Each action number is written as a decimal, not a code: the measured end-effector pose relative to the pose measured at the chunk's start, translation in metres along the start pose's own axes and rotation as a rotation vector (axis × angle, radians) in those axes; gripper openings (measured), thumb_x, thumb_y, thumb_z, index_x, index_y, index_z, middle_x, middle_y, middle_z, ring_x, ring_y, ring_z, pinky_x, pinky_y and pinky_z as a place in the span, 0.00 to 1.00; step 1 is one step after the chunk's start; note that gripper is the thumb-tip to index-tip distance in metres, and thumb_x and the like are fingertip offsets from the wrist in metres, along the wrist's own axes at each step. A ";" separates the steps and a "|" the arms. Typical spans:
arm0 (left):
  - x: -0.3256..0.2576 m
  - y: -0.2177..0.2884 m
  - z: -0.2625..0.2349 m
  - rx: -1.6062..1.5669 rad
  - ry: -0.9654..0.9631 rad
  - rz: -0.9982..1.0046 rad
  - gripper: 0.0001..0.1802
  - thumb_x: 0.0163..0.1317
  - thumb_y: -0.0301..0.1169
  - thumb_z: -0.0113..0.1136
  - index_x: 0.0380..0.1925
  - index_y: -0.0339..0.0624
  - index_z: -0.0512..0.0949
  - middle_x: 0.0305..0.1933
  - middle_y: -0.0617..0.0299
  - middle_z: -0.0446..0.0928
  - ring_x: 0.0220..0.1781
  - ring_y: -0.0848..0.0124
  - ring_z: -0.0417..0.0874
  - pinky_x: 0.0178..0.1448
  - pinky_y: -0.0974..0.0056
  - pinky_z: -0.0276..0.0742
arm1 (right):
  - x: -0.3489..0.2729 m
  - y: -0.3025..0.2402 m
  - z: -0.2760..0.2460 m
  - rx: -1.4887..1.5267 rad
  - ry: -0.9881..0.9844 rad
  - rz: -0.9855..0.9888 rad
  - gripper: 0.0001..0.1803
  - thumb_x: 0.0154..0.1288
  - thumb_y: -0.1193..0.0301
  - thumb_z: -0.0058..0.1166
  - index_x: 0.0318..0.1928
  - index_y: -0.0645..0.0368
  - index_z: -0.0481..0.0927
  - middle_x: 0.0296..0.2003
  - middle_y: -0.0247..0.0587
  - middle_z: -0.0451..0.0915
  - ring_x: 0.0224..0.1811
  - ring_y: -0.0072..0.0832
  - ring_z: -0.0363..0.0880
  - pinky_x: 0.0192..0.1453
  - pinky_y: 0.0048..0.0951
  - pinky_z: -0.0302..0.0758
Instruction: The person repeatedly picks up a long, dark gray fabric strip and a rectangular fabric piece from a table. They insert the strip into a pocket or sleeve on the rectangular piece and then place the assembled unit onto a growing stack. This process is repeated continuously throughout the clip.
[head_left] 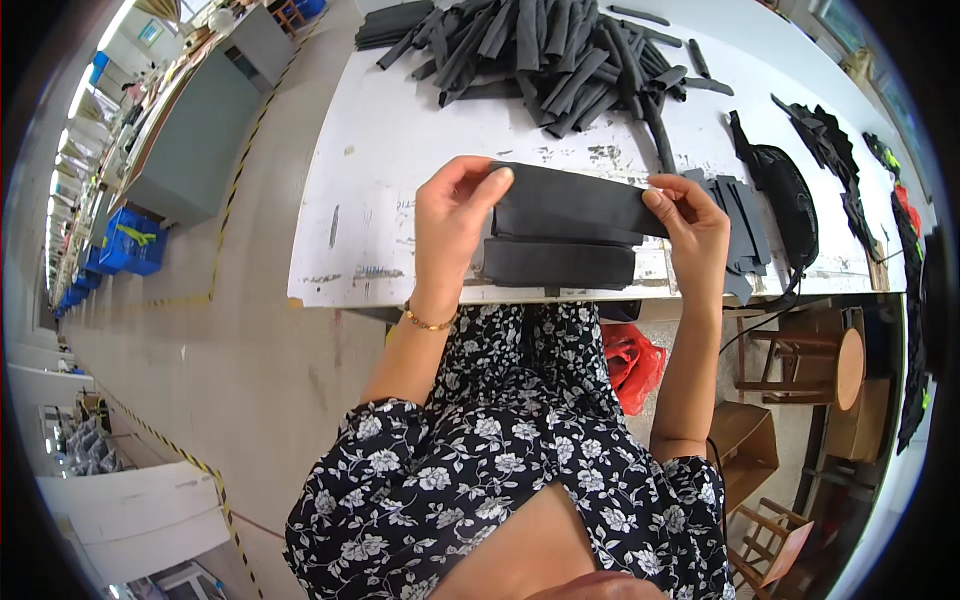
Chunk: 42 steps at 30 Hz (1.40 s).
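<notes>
The left hand (pixel 455 218) and right hand (pixel 698 232) each pinch, thumb against fingers, one end of a dark grey strip (pixel 570 201) held between them over the white surface (pixel 375 185); similar dark pieces (pixel 560 264) lie nearer the body, a heap of rolled strips (pixel 540 60) beyond, flat grey offcuts (pixel 738 230) rightward

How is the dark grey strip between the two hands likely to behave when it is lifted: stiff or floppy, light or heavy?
The dark grey strip is probably light for its size: it looks thin, and the left hand and right hand pinch only its ends. It may bend easily: the similar dark strips heaped beyond look curled.
</notes>
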<state>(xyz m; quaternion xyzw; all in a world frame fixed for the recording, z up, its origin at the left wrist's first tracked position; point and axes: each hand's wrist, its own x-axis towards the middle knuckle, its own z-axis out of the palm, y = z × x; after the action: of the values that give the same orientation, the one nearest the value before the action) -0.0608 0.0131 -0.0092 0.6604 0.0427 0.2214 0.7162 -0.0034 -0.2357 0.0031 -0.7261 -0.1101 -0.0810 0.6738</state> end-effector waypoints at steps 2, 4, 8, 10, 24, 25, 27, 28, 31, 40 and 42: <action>-0.001 -0.006 -0.005 0.297 -0.001 0.090 0.09 0.56 0.30 0.71 0.32 0.38 0.81 0.36 0.65 0.78 0.36 0.77 0.77 0.38 0.71 0.73 | 0.003 0.015 -0.005 -0.114 0.001 0.010 0.10 0.58 0.73 0.69 0.36 0.64 0.81 0.28 0.32 0.79 0.31 0.16 0.73 0.39 0.20 0.71; -0.001 -0.027 -0.011 0.492 -0.010 0.210 0.10 0.53 0.30 0.73 0.30 0.40 0.80 0.35 0.68 0.76 0.34 0.80 0.72 0.35 0.74 0.66 | 0.005 0.029 -0.005 -0.258 -0.013 0.020 0.12 0.56 0.72 0.70 0.36 0.63 0.81 0.27 0.32 0.79 0.31 0.17 0.73 0.38 0.21 0.72; 0.000 -0.051 -0.011 0.734 0.036 0.383 0.13 0.49 0.30 0.74 0.33 0.41 0.80 0.36 0.66 0.76 0.36 0.75 0.75 0.41 0.71 0.70 | 0.002 0.054 0.004 -0.545 -0.039 -0.077 0.15 0.55 0.67 0.70 0.37 0.62 0.80 0.27 0.39 0.79 0.28 0.29 0.75 0.35 0.30 0.73; 0.013 -0.043 -0.007 0.744 0.056 0.370 0.13 0.51 0.29 0.73 0.37 0.43 0.82 0.39 0.65 0.78 0.37 0.73 0.78 0.39 0.70 0.72 | -0.003 0.043 0.006 -0.729 0.072 -0.152 0.15 0.56 0.65 0.68 0.40 0.60 0.80 0.33 0.40 0.78 0.33 0.37 0.76 0.39 0.35 0.73; 0.175 -0.089 0.234 1.005 -0.715 -0.041 0.36 0.58 0.60 0.61 0.21 0.29 0.81 0.20 0.51 0.81 0.19 0.64 0.85 0.29 0.65 0.82 | -0.024 0.114 -0.093 -1.402 -0.080 -0.275 0.11 0.57 0.75 0.52 0.41 0.61 0.79 0.43 0.43 0.74 0.48 0.40 0.72 0.48 0.40 0.70; 0.177 -0.103 0.246 1.056 -0.674 0.072 0.34 0.56 0.57 0.64 0.20 0.29 0.81 0.19 0.51 0.81 0.19 0.65 0.85 0.28 0.65 0.82 | -0.024 0.111 -0.093 -1.408 -0.110 -0.284 0.11 0.57 0.75 0.52 0.41 0.61 0.79 0.43 0.43 0.74 0.48 0.40 0.72 0.48 0.40 0.70; 0.184 -0.138 0.256 1.076 -0.633 0.154 0.27 0.52 0.50 0.70 0.18 0.30 0.81 0.17 0.52 0.80 0.18 0.65 0.84 0.28 0.64 0.82 | -0.021 0.112 -0.093 -1.419 -0.141 -0.312 0.09 0.57 0.74 0.54 0.39 0.62 0.78 0.43 0.42 0.74 0.48 0.40 0.72 0.49 0.41 0.69; 0.185 -0.140 0.258 1.043 -0.642 0.123 0.24 0.50 0.45 0.72 0.18 0.31 0.82 0.17 0.52 0.80 0.17 0.65 0.84 0.27 0.64 0.82 | -0.019 0.112 -0.095 -1.348 -0.091 -0.313 0.10 0.57 0.73 0.55 0.40 0.62 0.78 0.44 0.42 0.74 0.48 0.40 0.72 0.49 0.41 0.69; 0.187 -0.125 0.258 0.950 -0.614 -0.205 0.11 0.49 0.31 0.70 0.30 0.34 0.85 0.31 0.48 0.85 0.28 0.57 0.88 0.35 0.61 0.84 | -0.016 0.093 -0.096 -1.262 0.062 -0.355 0.17 0.59 0.69 0.60 0.47 0.62 0.79 0.48 0.41 0.75 0.50 0.38 0.72 0.51 0.41 0.68; 0.152 -0.050 0.138 -0.022 -0.459 -0.140 0.11 0.71 0.26 0.50 0.48 0.29 0.70 0.34 0.54 0.75 0.34 0.69 0.79 0.38 0.66 0.75 | -0.014 0.118 -0.101 -1.392 -0.166 -0.444 0.09 0.57 0.74 0.51 0.39 0.61 0.77 0.37 0.43 0.75 0.44 0.39 0.72 0.46 0.39 0.69; 0.145 -0.033 0.105 -0.462 -0.307 -0.258 0.13 0.73 0.33 0.52 0.46 0.30 0.72 0.33 0.57 0.73 0.31 0.72 0.73 0.35 0.68 0.72 | -0.013 0.121 -0.098 -1.313 -0.133 -0.472 0.06 0.56 0.75 0.51 0.36 0.59 0.76 0.36 0.43 0.74 0.43 0.39 0.72 0.45 0.39 0.69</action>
<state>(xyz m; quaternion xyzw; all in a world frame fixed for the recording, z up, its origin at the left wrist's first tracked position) 0.1150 -0.0307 0.0051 0.4947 -0.0338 0.0301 0.8679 0.0194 -0.3419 -0.1091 -0.9431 -0.2342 -0.2304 0.0522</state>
